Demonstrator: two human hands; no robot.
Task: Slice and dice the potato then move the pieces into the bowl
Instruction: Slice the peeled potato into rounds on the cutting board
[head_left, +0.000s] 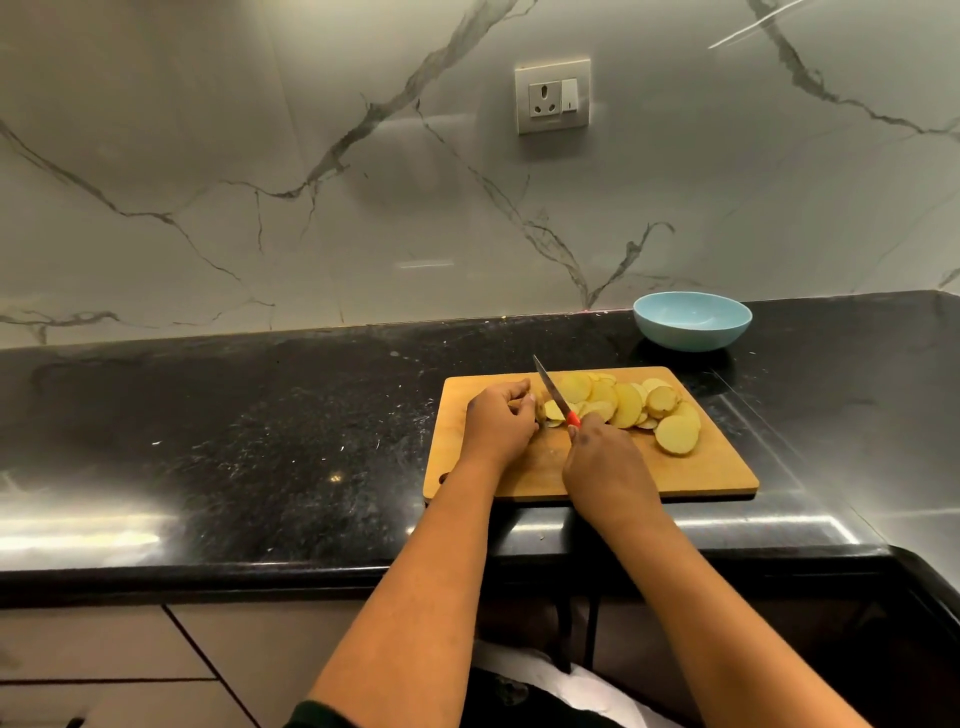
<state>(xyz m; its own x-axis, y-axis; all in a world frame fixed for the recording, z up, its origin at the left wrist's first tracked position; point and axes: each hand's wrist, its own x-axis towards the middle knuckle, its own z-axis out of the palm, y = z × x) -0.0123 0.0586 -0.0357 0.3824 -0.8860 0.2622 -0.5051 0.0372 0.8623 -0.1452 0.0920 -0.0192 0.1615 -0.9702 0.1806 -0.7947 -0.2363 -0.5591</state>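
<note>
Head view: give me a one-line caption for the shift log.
Left hand steadies the potato end, right hand slices with a knife; slices on board, bowl empty.

Bare forearms, dark sleeve (311, 714) edge

Head-worn wide-angle view, looking forward and down over both forearms, close above the cutting board (691, 475) (centre-right of frame), black countertop (234, 441) and marble wall (260, 156) beyond

Black speckled stone countertop (260, 441), glossy. A wooden cutting board (675, 467) lies flat on it near the front edge. A light blue bowl (692, 321) sits behind the board, by the wall.
</note>
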